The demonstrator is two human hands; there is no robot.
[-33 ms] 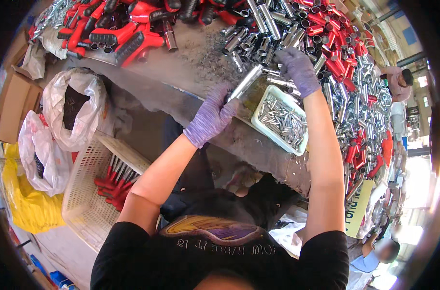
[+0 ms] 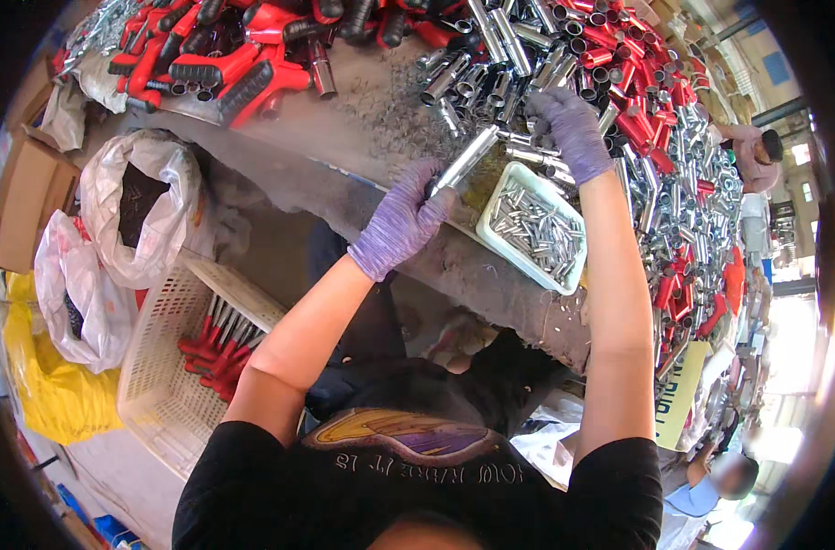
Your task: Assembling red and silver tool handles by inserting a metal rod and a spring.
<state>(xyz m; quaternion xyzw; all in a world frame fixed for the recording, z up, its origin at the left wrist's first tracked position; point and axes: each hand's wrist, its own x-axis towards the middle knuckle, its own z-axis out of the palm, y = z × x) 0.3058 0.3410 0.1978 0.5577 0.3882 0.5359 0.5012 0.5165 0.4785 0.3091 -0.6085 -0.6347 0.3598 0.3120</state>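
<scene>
Clasps in the left hand point(image 2: 401, 218), between thumb and fingers, a chrome tube point(image 2: 472, 154) aimed between one and two o'clock over the tabletop point(image 2: 344, 128). Angles the left forearm point(image 2: 312, 321) towards one. Extends the right forearm point(image 2: 619, 266) almost towards twelve, crooking the right hand point(image 2: 571, 136) over piled metal parts point(image 2: 511, 41); cannot tell whether pinching any. At seven o'clock from there, a pale tray point(image 2: 518, 260) of pins point(image 2: 535, 229).
</scene>
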